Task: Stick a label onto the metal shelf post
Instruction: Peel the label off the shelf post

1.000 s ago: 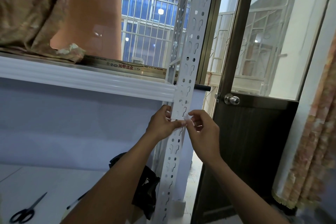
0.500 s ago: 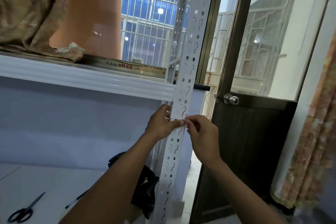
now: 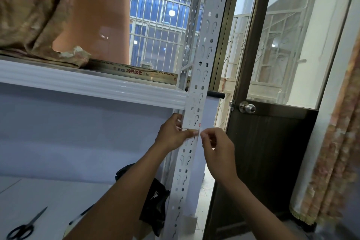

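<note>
White and small, with a red mark at its edge, the label (image 3: 199,127) lies on the front of the metal shelf post (image 3: 196,87), just below the shelf's rim. The left hand (image 3: 171,134) grips the post, its fingers curled behind the left edge and its thumb laid across the front onto the label. The right hand (image 3: 217,149) pinches the label's right end at the post's right edge. A second ago that end stood off the post as a loose white flap; now it is drawn in against the metal. The white shelf (image 3: 87,85) carries a brown cloth bundle (image 3: 33,15) and a flat printed box (image 3: 136,73). On the lower shelf (image 3: 39,197) lie scissors (image 3: 23,228) and a black bag (image 3: 155,200), its contents hidden.
</note>
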